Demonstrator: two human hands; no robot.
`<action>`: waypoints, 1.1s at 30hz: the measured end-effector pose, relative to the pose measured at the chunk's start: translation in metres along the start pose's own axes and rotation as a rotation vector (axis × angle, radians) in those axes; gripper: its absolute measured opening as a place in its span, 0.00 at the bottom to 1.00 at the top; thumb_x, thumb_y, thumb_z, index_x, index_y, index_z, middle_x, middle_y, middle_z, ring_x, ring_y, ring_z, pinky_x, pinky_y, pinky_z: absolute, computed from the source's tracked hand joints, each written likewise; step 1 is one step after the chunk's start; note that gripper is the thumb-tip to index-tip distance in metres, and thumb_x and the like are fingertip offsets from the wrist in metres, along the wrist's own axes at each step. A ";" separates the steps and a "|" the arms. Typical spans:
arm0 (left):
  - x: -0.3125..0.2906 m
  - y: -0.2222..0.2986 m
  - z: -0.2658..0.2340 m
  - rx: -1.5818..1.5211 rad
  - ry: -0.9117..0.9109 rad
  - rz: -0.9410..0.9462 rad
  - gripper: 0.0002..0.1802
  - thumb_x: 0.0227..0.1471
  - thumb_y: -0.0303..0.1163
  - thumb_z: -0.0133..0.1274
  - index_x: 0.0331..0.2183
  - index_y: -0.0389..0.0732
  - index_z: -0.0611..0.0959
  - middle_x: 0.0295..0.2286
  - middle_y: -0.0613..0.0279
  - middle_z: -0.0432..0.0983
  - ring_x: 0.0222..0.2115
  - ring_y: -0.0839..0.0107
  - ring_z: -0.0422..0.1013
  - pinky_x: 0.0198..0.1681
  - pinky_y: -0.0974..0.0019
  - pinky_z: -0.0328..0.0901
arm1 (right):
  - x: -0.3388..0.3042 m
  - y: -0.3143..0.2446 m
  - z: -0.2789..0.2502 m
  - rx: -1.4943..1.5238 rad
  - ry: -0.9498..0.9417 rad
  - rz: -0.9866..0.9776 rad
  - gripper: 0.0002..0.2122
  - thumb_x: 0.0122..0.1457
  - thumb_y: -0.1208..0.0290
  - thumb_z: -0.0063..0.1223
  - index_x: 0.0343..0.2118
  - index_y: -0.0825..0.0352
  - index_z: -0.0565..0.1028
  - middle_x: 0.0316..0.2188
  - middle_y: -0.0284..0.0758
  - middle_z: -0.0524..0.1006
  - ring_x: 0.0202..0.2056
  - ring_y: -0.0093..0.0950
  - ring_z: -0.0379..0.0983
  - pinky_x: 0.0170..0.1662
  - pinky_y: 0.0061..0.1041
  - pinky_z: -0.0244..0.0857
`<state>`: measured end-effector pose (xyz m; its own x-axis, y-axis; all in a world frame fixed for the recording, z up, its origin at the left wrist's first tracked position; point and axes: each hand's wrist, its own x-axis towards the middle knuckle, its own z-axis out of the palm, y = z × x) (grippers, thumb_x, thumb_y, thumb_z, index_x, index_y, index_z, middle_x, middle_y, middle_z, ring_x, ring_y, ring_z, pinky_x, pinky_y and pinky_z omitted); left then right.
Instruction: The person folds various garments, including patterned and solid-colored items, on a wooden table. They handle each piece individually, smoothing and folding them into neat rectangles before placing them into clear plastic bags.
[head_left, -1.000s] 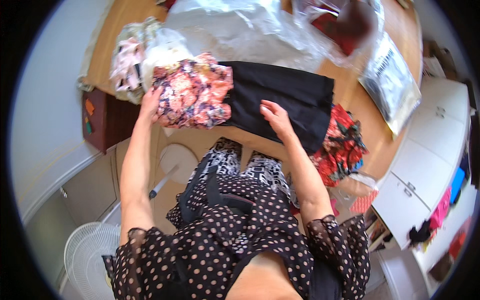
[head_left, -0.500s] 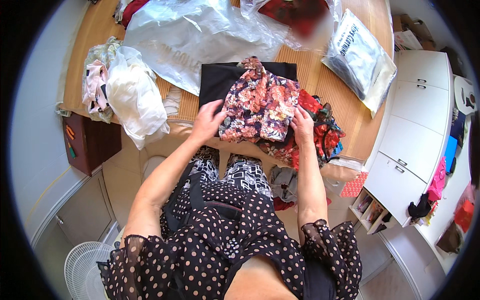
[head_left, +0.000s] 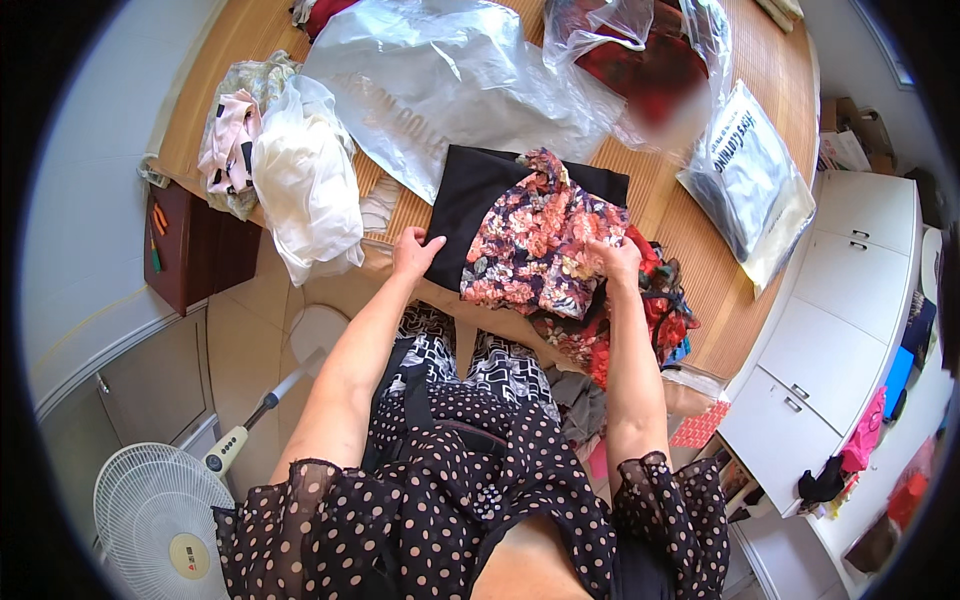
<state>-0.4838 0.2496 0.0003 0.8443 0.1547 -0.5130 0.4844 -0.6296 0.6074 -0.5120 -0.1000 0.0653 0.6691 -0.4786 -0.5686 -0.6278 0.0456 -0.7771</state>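
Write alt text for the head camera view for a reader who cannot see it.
A person's left hand grips the edge of a folded black garment while the right hand presses a floral pink-and-navy fabric piece lying on it, on a woven wooden-coloured table. Clear plastic bags and a white cloth bundle lie around.

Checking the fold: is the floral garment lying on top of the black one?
Yes. The floral garment lies over the black garment, whose dark cloth shows beneath its left and top edges.
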 end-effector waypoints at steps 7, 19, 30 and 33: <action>-0.008 0.017 -0.009 -0.268 -0.305 -0.118 0.30 0.40 0.38 0.61 0.43 0.31 0.73 0.37 0.55 0.74 0.36 0.70 0.71 0.39 0.69 0.65 | 0.012 0.025 -0.002 -0.391 0.100 -0.110 0.20 0.38 0.64 0.62 0.34 0.71 0.73 0.31 0.43 0.77 0.34 0.36 0.74 0.40 0.31 0.66; -0.016 0.043 -0.009 -0.686 -0.614 -0.164 0.35 0.42 0.29 0.56 0.53 0.36 0.63 0.44 0.56 0.69 0.42 0.68 0.68 0.47 0.67 0.63 | -0.046 0.000 0.047 -0.169 -0.082 -0.331 0.19 0.47 0.71 0.58 0.42 0.71 0.70 0.32 0.37 0.75 0.32 0.27 0.72 0.37 0.24 0.67; -0.105 0.129 0.035 0.362 -0.516 0.959 0.21 0.38 0.30 0.55 0.38 0.36 0.73 0.40 0.57 0.67 0.37 0.55 0.66 0.38 0.60 0.66 | -0.035 0.012 0.077 0.158 -0.086 0.090 0.24 0.35 0.81 0.64 0.41 0.71 0.72 0.36 0.33 0.74 0.35 0.27 0.71 0.40 0.27 0.65; -0.092 0.124 0.035 -0.207 -0.360 0.888 0.13 0.47 0.32 0.53 0.36 0.36 0.77 0.38 0.55 0.72 0.37 0.60 0.69 0.40 0.64 0.66 | -0.028 0.030 0.056 0.272 -0.106 0.011 0.30 0.35 0.83 0.62 0.47 0.71 0.67 0.41 0.35 0.72 0.40 0.29 0.69 0.46 0.26 0.63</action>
<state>-0.5092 0.1309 0.1013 0.8174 -0.5740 0.0484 -0.2335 -0.2533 0.9388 -0.5272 -0.0365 0.0428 0.7094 -0.3833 -0.5915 -0.5151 0.2908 -0.8063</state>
